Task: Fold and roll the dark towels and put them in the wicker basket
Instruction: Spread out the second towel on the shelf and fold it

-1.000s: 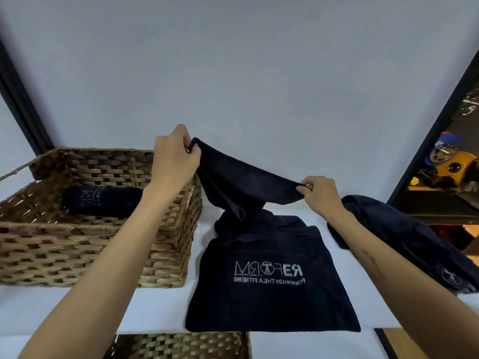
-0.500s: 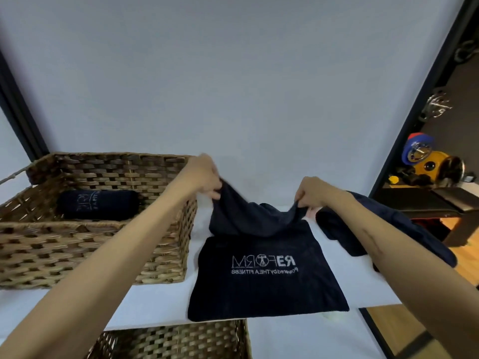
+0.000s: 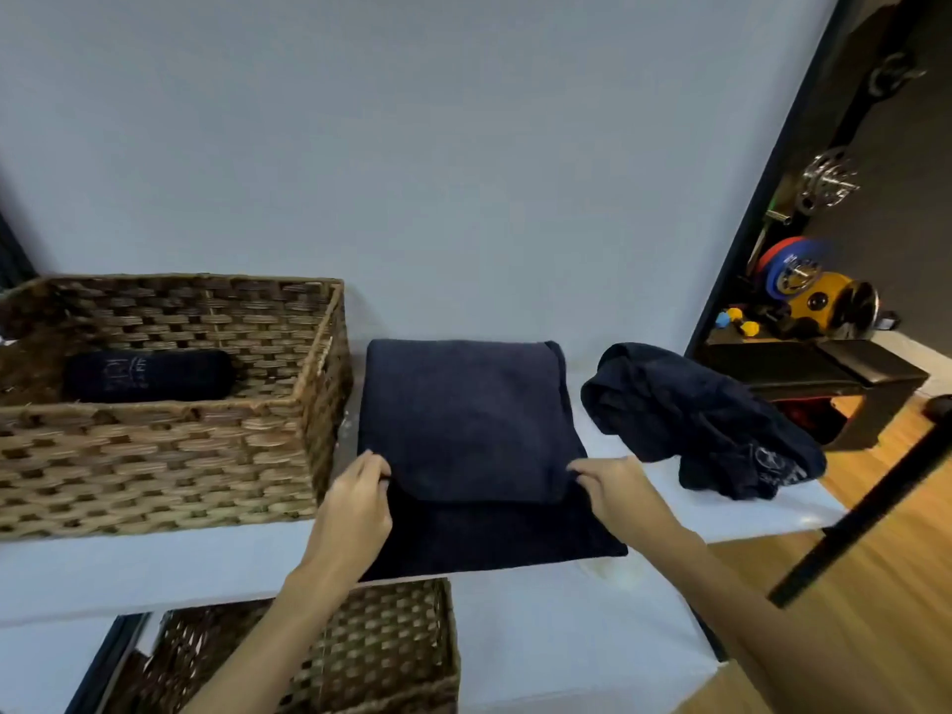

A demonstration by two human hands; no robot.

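On the white shelf (image 3: 154, 569), seen from the head camera, a dark towel (image 3: 463, 420) lies folded over on itself, its upper layer ending short of the near edge. At that layer's near left corner the left hand (image 3: 355, 507) pinches the cloth with curled fingers, and at its near right corner the right hand (image 3: 618, 489) pinches it likewise. Just left of the towel stands the wicker basket (image 3: 154, 456), with one rolled towel (image 3: 147, 376) lying inside against its far wall. Right of the folded towel, apart from it, a crumpled towel (image 3: 695, 420) sits heaped. Below the shelf's near edge a second basket (image 3: 381, 651) shows.
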